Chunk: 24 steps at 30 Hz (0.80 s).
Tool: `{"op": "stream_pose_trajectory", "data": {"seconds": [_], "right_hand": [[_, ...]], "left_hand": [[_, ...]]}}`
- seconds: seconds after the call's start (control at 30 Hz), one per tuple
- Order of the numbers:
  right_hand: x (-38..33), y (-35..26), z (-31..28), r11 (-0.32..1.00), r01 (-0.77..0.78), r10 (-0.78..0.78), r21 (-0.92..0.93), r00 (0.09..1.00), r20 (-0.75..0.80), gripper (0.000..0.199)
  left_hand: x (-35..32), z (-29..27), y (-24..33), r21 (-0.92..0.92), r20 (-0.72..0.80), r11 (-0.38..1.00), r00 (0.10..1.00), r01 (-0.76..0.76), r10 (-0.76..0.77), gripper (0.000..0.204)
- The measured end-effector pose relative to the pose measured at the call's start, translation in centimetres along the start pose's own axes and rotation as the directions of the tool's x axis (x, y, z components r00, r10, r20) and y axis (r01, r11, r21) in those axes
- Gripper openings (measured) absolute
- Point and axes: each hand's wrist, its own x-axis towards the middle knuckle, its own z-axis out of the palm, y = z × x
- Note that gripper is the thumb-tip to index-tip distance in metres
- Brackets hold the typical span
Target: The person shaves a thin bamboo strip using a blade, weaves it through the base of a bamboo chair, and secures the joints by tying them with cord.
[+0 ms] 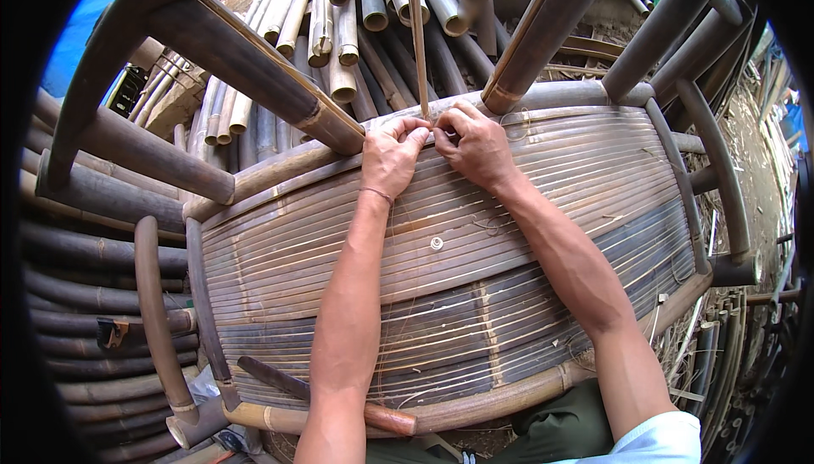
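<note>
A bench of dark bamboo (441, 290) with a slatted seat spreads out before me. At its back rail, my left hand (392, 155) and my right hand (471, 145) meet nearly fingertip to fingertip, both pinched closed. Between them rises the lower end of a thin upright bamboo strip (419, 49). A fine strand (386, 294) trails from the hands down across the slats, and a thin loop (515, 127) shows beside my right hand. The fingertips largely hide what they grip; it appears to be this strand. A small whitish coiled piece (437, 244) lies on the seat between my forearms.
Thick slanting bamboo posts (263, 74) flank my hands, and curved armrests (157, 311) close both ends. A tool with a reddish wooden handle (390, 419) lies at the front edge, partly under my left forearm. Cut bamboo poles (373, 6) are piled behind; more poles (93, 299) lie left.
</note>
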Motion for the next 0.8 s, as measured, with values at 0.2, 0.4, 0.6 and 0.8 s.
{"op": "stream_pose_trajectory", "data": {"seconds": [0.2, 0.4, 0.6, 0.8], "right_hand": [[3.5, 0.0, 0.3, 0.919, -0.068, 0.079, -0.387, 0.997, 0.013, 0.014], [7.0, 1.7, 0.3, 0.943, -0.039, 0.156, -0.331, 0.928, 0.337, 0.014], [7.3, 0.7, 0.2, 0.902, 0.001, 0.199, -0.432, 0.886, 0.418, 0.019], [7.7, 1.7, -0.7, 0.971, -0.087, 0.175, -0.221, 0.891, 0.419, 0.021]], "left_hand": [[-2.3, 2.2, 2.3, 0.678, -0.213, 0.726, 0.976, 0.118, 0.040, 0.024], [-3.8, 0.8, 2.7, 0.793, -0.040, 0.609, 0.999, 0.019, 0.021, 0.027], [-5.3, -0.6, 1.9, 0.849, 0.042, 0.520, 0.992, -0.097, 0.117, 0.036], [-3.1, -2.3, 4.2, 0.798, 0.160, 0.526, 0.946, -0.292, 0.282, 0.025]]}}
